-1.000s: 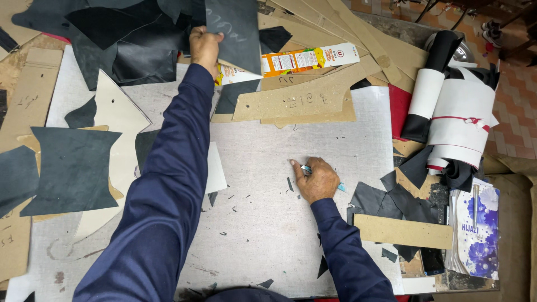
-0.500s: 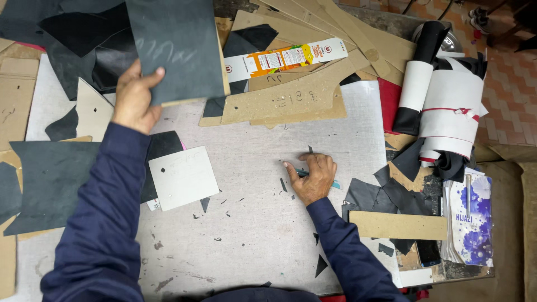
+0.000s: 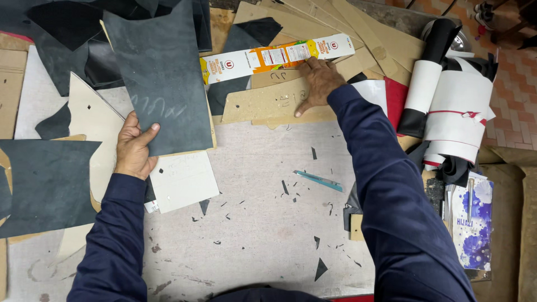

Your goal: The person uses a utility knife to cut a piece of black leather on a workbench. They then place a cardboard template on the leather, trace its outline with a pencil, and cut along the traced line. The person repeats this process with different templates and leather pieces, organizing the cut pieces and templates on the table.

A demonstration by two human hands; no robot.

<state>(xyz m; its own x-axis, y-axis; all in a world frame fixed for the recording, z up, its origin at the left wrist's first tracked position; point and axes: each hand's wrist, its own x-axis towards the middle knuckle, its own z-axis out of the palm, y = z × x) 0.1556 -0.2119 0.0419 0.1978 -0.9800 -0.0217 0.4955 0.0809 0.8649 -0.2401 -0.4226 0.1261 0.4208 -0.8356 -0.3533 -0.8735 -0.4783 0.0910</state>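
The left hand (image 3: 134, 150), left of centre, grips the lower left corner of a dark grey sheet (image 3: 162, 72), thumb on top and fingers underneath; the sheet runs up to the upper left of the frame. The right hand (image 3: 316, 83), upper centre, lies open and flat, fingers spread on a brown card pattern (image 3: 263, 103), just below a long printed box (image 3: 268, 56). A blue knife (image 3: 319, 180) lies loose on the table (image 3: 263, 223), mid-frame.

Lighting was bright, even, overhead; shadows stayed soft on the worktop (image 3: 263, 223). No glare. Frame was sharp throughout, with slight wide-angle stretch at the edges.
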